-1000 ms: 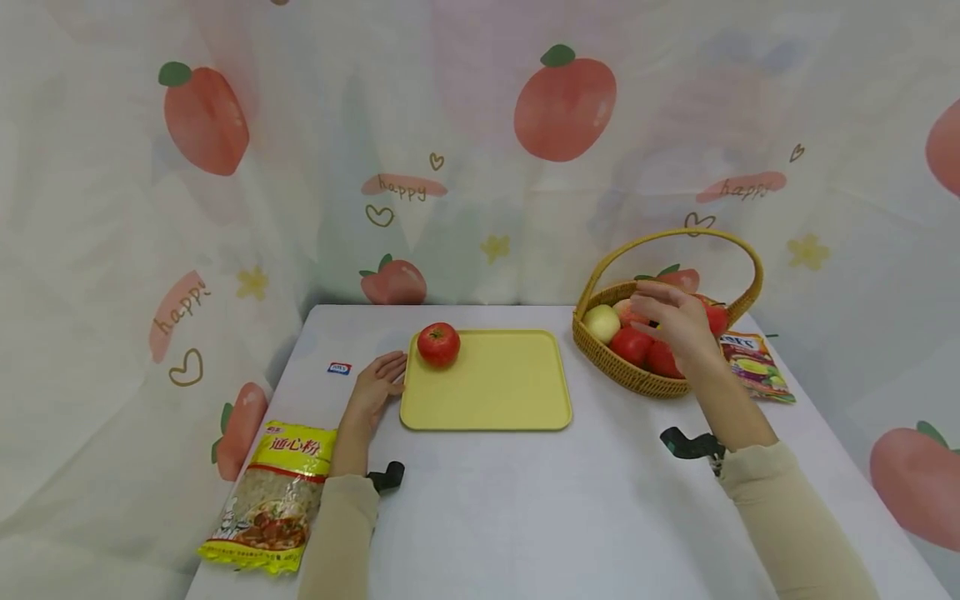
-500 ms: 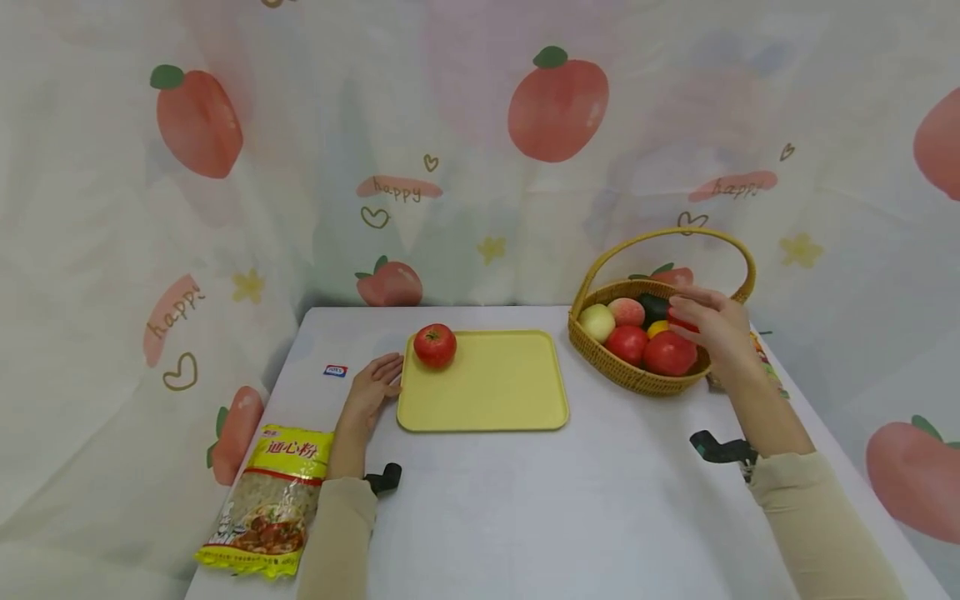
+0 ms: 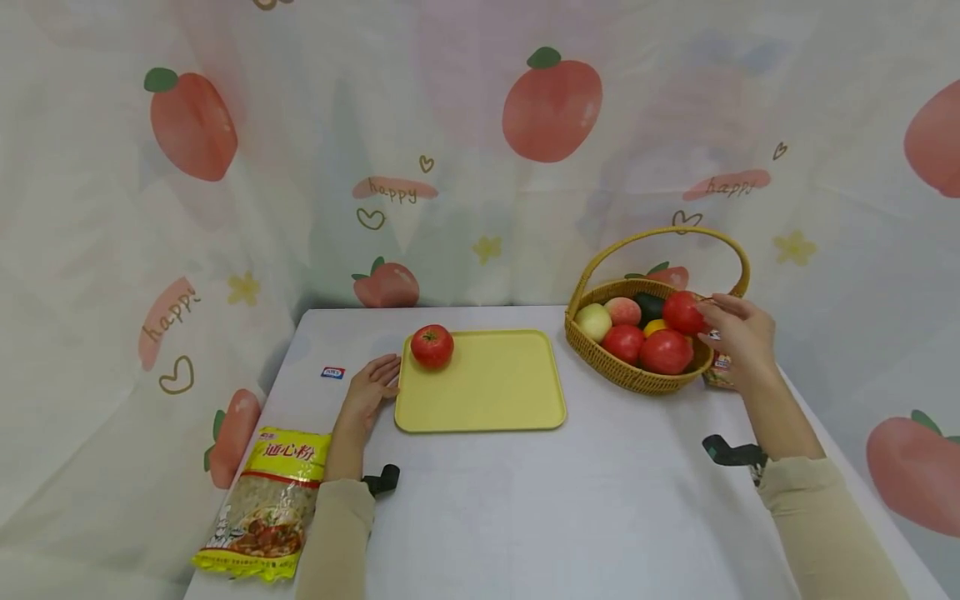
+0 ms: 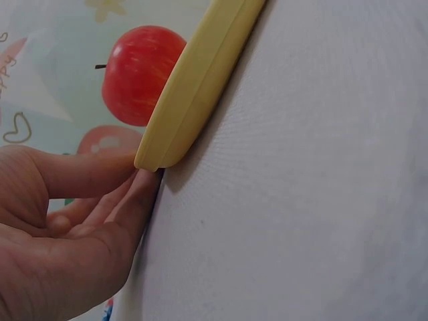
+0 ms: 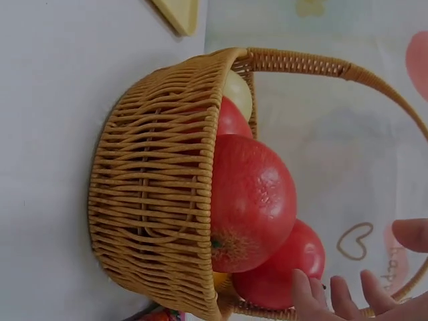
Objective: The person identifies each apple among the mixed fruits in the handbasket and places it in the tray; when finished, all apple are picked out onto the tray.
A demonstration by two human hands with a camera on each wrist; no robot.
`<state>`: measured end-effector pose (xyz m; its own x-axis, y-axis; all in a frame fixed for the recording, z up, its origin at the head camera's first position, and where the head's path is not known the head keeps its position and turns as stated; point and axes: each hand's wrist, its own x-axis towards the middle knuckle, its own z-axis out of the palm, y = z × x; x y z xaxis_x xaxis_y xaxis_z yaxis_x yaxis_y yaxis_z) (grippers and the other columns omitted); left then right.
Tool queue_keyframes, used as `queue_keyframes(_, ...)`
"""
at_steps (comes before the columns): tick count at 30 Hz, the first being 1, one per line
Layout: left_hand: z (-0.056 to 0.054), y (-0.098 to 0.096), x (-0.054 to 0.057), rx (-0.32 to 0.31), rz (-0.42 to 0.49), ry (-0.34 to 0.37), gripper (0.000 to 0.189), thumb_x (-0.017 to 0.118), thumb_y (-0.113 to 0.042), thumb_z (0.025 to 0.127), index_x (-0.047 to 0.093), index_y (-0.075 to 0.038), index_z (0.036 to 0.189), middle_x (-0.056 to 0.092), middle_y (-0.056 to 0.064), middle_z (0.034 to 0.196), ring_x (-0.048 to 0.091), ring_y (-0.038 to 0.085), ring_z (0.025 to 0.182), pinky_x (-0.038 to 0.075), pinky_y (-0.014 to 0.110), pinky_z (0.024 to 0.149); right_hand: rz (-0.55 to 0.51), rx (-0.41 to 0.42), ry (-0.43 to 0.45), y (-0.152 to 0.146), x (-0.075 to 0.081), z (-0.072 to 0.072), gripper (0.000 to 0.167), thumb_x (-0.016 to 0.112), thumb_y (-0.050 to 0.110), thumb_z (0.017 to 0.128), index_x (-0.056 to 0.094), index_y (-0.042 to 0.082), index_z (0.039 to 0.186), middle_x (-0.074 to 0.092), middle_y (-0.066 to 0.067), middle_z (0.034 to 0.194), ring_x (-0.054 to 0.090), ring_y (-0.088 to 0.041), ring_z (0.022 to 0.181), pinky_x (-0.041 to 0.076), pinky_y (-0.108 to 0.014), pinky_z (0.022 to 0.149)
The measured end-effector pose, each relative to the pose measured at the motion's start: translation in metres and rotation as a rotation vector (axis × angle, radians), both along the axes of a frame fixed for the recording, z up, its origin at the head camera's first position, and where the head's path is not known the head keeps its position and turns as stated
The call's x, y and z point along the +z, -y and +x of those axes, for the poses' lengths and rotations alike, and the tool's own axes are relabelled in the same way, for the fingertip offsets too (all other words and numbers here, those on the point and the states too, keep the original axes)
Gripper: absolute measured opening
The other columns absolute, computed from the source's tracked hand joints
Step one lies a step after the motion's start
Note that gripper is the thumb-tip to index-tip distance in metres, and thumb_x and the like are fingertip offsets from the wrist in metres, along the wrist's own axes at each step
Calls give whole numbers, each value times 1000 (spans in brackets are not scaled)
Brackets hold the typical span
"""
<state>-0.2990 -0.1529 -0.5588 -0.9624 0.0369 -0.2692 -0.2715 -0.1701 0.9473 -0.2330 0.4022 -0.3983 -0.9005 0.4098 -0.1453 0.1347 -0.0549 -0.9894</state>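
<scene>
My left hand (image 3: 369,392) lies at the left edge of the yellow tray (image 3: 495,392), thumb and fingertips touching its rim with relaxed fingers. In the left wrist view, the tray's side wall (image 4: 200,87) is close to the thumb tip. A red apple (image 3: 432,347) with a short stem sits in the tray's far left corner. My right hand (image 3: 742,333) is at the right side of the wicker basket (image 3: 637,377), fingers spread beside a red apple (image 3: 684,312) on top. In the right wrist view, that apple (image 5: 281,267) lies by the fingertips, behind a larger red fruit (image 5: 254,200).
The basket also holds a pale round fruit (image 3: 593,322), a peach (image 3: 622,312), a dark green item (image 3: 648,307) and a yellow one (image 3: 655,327). A partly hidden snack bag (image 3: 722,371) lies behind it. A pasta bag (image 3: 266,508) and small blue-red label (image 3: 333,372) are left.
My right hand has moved from above the basket to its right side, uncovering the fruit, including the top red apple. My left hand stays at the tray. The view has shifted slightly.
</scene>
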Motion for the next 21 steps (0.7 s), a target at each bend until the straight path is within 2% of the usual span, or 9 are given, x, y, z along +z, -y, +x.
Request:
queue_keyframes(3,0,0,0,2,6,0,73,54,25,90,45,-6,156,47,14,159,46,24,147,40,37,118,28,-22,33,-5,-4,1,76,77,37,94,43,10,157,55,11,113,58,-10,109,60,-20,80)
queue_keyframes(8,0,0,0,8,-4,1,73,54,25,90,46,-6,155,47,14,159,46,24,147,40,37,118,38,-47,64,-12,-10,0,70,79,42,91,49,14,148,53,11,112,57,-6,101,60,-16,75)
queue_keyframes(10,1,0,1,9,-7,6,73,54,25,90,46,-7,155,48,13,159,46,24,147,40,37,119,48,-62,73,-13,-12,-1,70,78,41,92,50,14,149,53,12,110,57,-5,99,59,-15,73)
queue_keyframes(12,1,0,1,10,-7,7,73,54,25,90,46,-7,155,48,13,159,46,24,147,40,38,119,74,-75,88,-14,-13,-5,73,77,41,94,47,12,155,53,12,110,57,-9,105,58,-13,72)
queue_keyframes(14,2,-1,1,10,0,6,72,54,25,90,46,-7,155,48,14,159,46,25,147,40,38,119,116,-84,118,-14,-15,-9,77,73,43,96,42,12,159,55,5,123,56,-16,120,58,-20,89)
queue_keyframes(15,2,-1,2,8,3,5,72,54,25,90,46,-6,155,48,14,159,46,25,147,40,38,119,132,-87,130,-14,-15,-11,78,72,43,97,39,12,161,53,5,123,53,-20,126,56,-24,97)
queue_keyframes(17,3,-1,2,7,4,3,72,54,25,90,46,-6,155,48,14,159,46,25,147,40,38,119,175,-89,157,-12,-15,-15,77,67,43,100,35,12,163,49,-3,139,46,-25,138,49,-31,110)
queue_keyframes(19,3,-1,2,1,13,-4,73,53,26,90,44,-5,155,47,16,159,45,26,148,40,38,119,209,-89,183,-10,-15,-19,76,63,43,102,32,13,164,40,-11,155,43,-27,142,40,-39,119)
queue_keyframes(21,3,0,1,-4,21,-8,73,53,26,90,43,-4,156,46,17,160,45,27,148,39,39,119,216,-96,196,-9,-15,-22,75,62,42,103,30,14,165,38,-12,159,45,-26,138,40,-37,119)
